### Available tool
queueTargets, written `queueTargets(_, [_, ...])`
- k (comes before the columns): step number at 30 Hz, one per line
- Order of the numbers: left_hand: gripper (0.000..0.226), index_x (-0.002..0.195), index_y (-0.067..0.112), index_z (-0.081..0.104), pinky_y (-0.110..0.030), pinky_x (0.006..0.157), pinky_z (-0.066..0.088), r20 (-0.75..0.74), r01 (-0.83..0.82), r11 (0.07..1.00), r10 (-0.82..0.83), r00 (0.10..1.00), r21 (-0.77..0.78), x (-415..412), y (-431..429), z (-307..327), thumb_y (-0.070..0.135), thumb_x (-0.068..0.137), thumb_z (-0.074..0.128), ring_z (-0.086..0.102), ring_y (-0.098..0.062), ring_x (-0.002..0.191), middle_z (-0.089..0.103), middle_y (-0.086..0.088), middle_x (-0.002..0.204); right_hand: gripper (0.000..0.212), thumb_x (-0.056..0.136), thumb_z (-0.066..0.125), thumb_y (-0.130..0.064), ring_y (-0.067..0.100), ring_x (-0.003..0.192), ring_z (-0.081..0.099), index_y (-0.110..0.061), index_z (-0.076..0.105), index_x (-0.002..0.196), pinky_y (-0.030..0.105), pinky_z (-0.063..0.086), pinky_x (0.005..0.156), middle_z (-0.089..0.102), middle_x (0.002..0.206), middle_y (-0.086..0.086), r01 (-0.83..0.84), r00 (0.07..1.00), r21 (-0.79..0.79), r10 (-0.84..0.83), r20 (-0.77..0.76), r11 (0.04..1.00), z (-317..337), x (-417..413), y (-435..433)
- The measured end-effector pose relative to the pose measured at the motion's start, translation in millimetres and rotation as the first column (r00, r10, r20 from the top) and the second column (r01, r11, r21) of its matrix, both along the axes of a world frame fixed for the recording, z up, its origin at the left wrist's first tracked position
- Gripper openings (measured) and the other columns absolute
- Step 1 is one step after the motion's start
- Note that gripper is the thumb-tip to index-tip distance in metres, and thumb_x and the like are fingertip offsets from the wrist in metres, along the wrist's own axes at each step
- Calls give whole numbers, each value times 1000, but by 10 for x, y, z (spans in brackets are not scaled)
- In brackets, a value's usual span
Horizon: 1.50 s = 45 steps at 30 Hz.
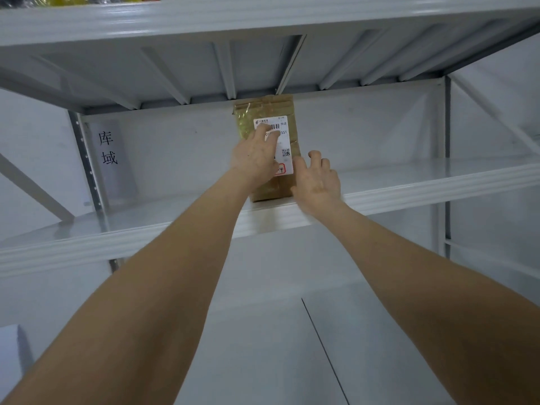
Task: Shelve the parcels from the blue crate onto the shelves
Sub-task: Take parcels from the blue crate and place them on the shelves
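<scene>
The flat brown cardboard parcel (270, 187) is standing upright on the white metal shelf (409, 190), its white printed shipping label (285, 141) facing outward. The left hand (254, 159) is pressing on the label with straight, spread fingers, with the parcel's taped top reaching above those fingertips. The right hand (317, 179) is hovering just beside it at the parcel's right edge, with fingers loosely bent and holding nothing, and its thumb is resting by the label's lower corner. Well to the left of both hands, a white paper sign with black characters (108, 150) is hanging against the back.
</scene>
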<state>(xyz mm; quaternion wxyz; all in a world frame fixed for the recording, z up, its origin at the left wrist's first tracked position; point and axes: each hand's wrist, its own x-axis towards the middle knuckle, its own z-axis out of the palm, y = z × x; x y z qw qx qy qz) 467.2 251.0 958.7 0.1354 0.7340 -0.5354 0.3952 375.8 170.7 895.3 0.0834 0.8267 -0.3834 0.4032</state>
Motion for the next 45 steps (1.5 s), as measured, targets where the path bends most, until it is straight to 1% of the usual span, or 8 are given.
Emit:
queueTargets(4, [46, 137, 12, 41, -39, 83, 46, -36, 101, 994, -103, 994, -43, -206, -21, -336, 18, 92, 49, 46, -26, 120, 39, -8, 137, 56, 89, 58, -16, 31, 129, 35, -20, 35, 141, 37, 35, 98, 28, 148, 11, 23, 998, -10, -23, 63, 1000, -180, -227, 66])
queueTargets(8, [45, 134, 11, 45, -30, 69, 35, 16, 202, 976, -201, 979, -86, -467, -61, -683, 12, 89, 48, 48, -25, 115, 46, -9, 130, 54, 87, 55, -9, 31, 127, 37, -19, 41, 138, 38, 35, 97, 35, 143, 11, 41, 993, -30, -37, 111, 999, -434, -541, 113])
queueTargets(14, [48, 132, 12, 46, -34, 76, 43, -52, 296, 955, -294, 954, 29, -1079, -224, -1342, 8, 84, 50, 46, -25, 117, 46, -8, 129, 50, 85, 53, -6, 30, 116, 44, -16, 47, 133, 37, 37, 89, 44, 131, 10, 93, 990, 43, -97, 107, 995, -1089, -1176, 70])
queueTargets(20, [53, 139, 16, 37, -33, 85, 41, -230, 273, 930, -217, 949, 246, -1918, -588, -2285, 10, 87, 50, 42, -24, 122, 38, -7, 136, 55, 86, 56, -11, 28, 124, 37, -18, 40, 139, 35, 36, 96, 35, 139, 10, 128, 989, 247, -104, -105, 961, -1970, -2150, -219])
queueTargets(25, [56, 141, 14, 34, -30, 79, 38, -353, 295, 866, -149, 924, 404, -2693, -884, -3203, 7, 87, 49, 41, -23, 122, 36, -7, 137, 55, 85, 57, -10, 27, 124, 36, -17, 39, 137, 31, 38, 88, 33, 139, 10, 183, 961, 420, -71, -268, 889, -2830, -3051, -457])
queueTargets(28, [57, 141, 13, 32, -30, 77, 38, -398, 303, 814, -97, 912, 495, -3097, -1021, -3730, 8, 87, 49, 39, -23, 123, 35, -8, 138, 56, 87, 57, -13, 27, 126, 34, -19, 36, 139, 33, 41, 94, 31, 141, 9, 226, 934, 505, -38, -354, 833, -3291, -3469, -576])
queueTargets(36, [60, 146, 13, 26, -35, 85, 43, -492, 385, 615, 6, 870, 688, -3802, -1408, -5035, 15, 91, 51, 37, -26, 126, 29, -11, 143, 64, 89, 60, -22, 30, 130, 32, -15, 28, 144, 38, 38, 101, 30, 143, 12, 306, 893, 663, 36, -449, 683, -4452, -4205, -979])
queueTargets(45, [50, 137, 11, 37, -37, 87, 45, -496, 384, 508, 102, 862, 771, -4204, -2134, -6453, 11, 90, 53, 44, -28, 119, 37, -11, 135, 55, 92, 58, -22, 32, 130, 36, -16, 32, 140, 41, 42, 100, 32, 142, 12, 407, 842, 740, 95, -532, 536, -5806, -4573, -1779])
